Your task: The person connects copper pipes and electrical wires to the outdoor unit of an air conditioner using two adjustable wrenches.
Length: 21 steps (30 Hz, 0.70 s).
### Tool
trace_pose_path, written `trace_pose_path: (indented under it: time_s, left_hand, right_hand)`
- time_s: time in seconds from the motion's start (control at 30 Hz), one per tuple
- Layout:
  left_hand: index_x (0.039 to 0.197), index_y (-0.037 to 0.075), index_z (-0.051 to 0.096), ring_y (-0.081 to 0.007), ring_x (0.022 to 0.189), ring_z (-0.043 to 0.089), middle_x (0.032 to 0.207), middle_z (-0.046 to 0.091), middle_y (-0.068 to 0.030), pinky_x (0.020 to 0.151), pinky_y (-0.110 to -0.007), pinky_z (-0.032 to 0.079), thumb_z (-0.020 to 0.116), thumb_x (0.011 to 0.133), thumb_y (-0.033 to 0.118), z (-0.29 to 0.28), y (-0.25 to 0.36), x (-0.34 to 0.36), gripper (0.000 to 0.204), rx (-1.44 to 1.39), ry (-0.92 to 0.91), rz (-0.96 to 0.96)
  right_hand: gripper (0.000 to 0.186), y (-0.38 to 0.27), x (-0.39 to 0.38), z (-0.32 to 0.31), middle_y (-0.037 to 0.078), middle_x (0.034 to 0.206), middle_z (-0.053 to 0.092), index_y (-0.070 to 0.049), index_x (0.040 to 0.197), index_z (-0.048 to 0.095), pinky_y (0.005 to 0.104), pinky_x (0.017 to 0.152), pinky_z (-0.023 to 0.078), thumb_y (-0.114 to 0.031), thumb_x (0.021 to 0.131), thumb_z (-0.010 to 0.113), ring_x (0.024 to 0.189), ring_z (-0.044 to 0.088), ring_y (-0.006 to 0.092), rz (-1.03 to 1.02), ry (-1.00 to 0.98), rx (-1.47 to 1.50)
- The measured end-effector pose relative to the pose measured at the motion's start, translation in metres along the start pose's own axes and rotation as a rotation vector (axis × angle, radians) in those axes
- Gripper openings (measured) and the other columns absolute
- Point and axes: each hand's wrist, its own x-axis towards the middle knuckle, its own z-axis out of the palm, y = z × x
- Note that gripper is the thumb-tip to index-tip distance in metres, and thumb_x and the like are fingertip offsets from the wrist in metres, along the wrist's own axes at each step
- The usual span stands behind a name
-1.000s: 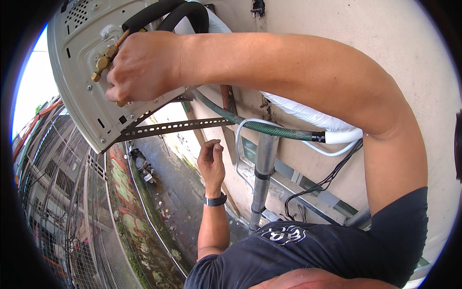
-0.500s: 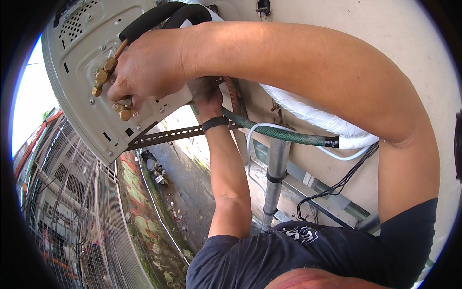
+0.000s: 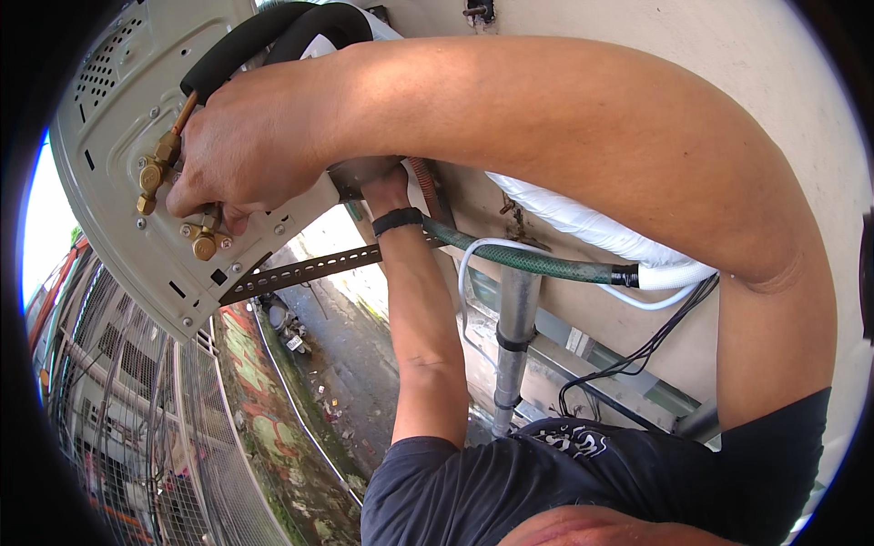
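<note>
My right hand (image 3: 244,146) is closed at the side panel (image 3: 118,173) of a beige outdoor air-conditioner unit. Its fingers curl round the brass nut (image 3: 212,218) on the lower service valve (image 3: 206,244). Just beside the knuckles, the upper brass service valve (image 3: 153,175) joins a copper pipe (image 3: 186,111) running into black foam insulation (image 3: 246,45). My left hand (image 3: 388,189), with a black band at the wrist, reaches up beneath my right forearm to the unit's edge. Its fingers are hidden there, along with whatever they touch.
A perforated metal bracket (image 3: 305,275) runs under the unit. Along the wall are a green hose (image 3: 537,262), a white-wrapped pipe bundle (image 3: 592,223), dark cables (image 3: 637,350) and a grey metal pipe (image 3: 515,337). Far below lies an alley (image 3: 350,364) beside wire mesh fencing (image 3: 191,419).
The unit, its valves and my right hand now appear farther left and slightly lower in view. My right hand stays at the lower valve; my left hand remains behind the forearm.
</note>
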Motion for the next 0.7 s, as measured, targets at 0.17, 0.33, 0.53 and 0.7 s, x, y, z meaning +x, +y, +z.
trace_pose_path:
  time_s: [0.17,0.33,0.53,0.7]
  left_hand:
    - [0.14,0.01,0.046,-0.0221,0.129,0.052,0.143,0.052,-0.0083,0.111,-0.036,0.043,0.053,0.107,0.02,-0.019,-0.002,0.014,0.035,0.242,-0.078,0.054]
    - [0.14,-0.002,0.047,-0.0271,0.132,0.052,0.141,0.053,-0.017,0.115,-0.043,0.044,0.05,0.106,0.013,-0.008,0.014,-0.031,0.037,0.257,0.061,0.065]
    - [0.129,-0.004,0.058,-0.0327,0.124,0.06,0.132,0.059,-0.0177,0.112,-0.042,0.046,0.058,0.101,0.004,0.041,0.033,-0.175,0.029,0.871,-0.075,0.125]
    - [0.113,-0.001,0.066,-0.032,0.105,0.069,0.108,0.069,-0.016,0.098,-0.048,0.055,0.067,0.099,0.012,-0.048,0.151,-0.224,0.019,0.86,-0.414,-0.825]
  right_hand:
    - [0.024,0.003,-0.003,-0.005,0.008,0.097,0.075,-0.014,0.114,0.071,0.0456,0.085,0.054,-0.029,0.095,0.068,0.099,0.071,0.0305,0.035,-0.001,0.071]
    - [0.029,0.025,-0.014,-0.036,0.007,0.106,0.075,-0.015,0.119,0.074,0.0446,0.091,0.053,-0.033,0.096,0.071,0.107,0.07,0.0254,0.047,-0.178,0.292]
    - [0.031,0.107,-0.055,-0.131,0.015,0.114,0.074,-0.013,0.124,0.071,0.0463,0.091,0.054,-0.025,0.095,0.071,0.104,0.073,0.0269,0.509,0.128,0.719]
    - [0.031,0.163,-0.054,-0.085,0.015,0.115,0.074,-0.013,0.123,0.071,0.0463,0.091,0.054,-0.024,0.095,0.071,0.105,0.073,0.0275,0.663,0.211,0.159]
